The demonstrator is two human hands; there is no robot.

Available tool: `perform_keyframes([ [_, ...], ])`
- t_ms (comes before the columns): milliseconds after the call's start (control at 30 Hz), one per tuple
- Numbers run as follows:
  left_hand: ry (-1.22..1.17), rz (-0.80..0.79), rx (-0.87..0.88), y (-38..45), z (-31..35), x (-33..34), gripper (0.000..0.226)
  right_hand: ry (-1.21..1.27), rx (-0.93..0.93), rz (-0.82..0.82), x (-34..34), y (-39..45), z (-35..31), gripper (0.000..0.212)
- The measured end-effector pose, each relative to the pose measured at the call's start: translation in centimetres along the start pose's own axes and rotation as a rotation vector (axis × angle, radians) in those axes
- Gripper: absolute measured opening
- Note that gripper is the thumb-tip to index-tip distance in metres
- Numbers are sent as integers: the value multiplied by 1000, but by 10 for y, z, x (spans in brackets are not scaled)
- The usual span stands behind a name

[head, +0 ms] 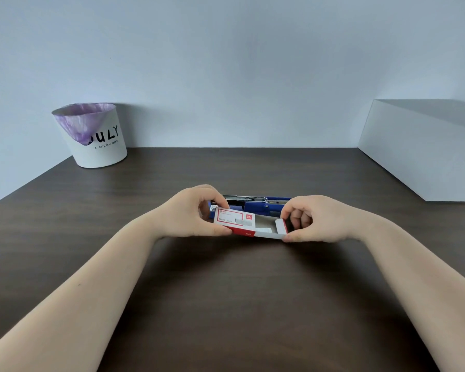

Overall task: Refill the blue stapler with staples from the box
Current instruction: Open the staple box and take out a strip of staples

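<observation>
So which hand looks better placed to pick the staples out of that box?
The right hand, probably. It holds the pulled-out tray end of the staple box, beside the opening, while the left hand grips the sleeve and steadies it.

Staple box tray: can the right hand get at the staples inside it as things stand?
Probably yes. The tray is slid partway out of the sleeve, open side up, and the right hand already pinches its end. But both hands are busy, with the left hand on the sleeve, so one must let go first.
</observation>
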State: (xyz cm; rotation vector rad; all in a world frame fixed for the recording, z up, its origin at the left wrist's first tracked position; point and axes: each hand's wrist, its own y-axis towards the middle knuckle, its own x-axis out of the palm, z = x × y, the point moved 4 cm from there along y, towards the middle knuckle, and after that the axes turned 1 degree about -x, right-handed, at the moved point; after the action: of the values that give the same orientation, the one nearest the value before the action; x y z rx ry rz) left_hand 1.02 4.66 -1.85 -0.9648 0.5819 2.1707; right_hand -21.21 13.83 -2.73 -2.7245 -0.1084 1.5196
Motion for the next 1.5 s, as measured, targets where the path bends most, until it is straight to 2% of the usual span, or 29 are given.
perform_keyframes([
  [400, -102, -32, -84, -3, -9, 7, 38, -9, -2, -3, -1, -1, 0, 31],
  [800, -136, 40, 20, 0, -8, 6, 38, 14, -28, 67, 0, -1, -8, 41],
  [933, -121, 30, 22, -1, -8, 7, 38, -12, -125, 250, -9, -3, -17, 20],
  [1000, -120, 32, 22, -1, -8, 6, 39, -82, -196, 277, -9, -4, -27, 9],
  [1067, -119, 33, 24, -1, -8, 6, 40, -161, -238, 246, -4, -4, -33, 5],
  [1267, -115, 42, 29, 0, -8, 6, 36, -339, -253, 144, 10, 2, -38, 13],
  [1500, -111, 35, 38, 1, -9, 8, 36, -365, -281, 140, 17, 3, -46, 16],
])
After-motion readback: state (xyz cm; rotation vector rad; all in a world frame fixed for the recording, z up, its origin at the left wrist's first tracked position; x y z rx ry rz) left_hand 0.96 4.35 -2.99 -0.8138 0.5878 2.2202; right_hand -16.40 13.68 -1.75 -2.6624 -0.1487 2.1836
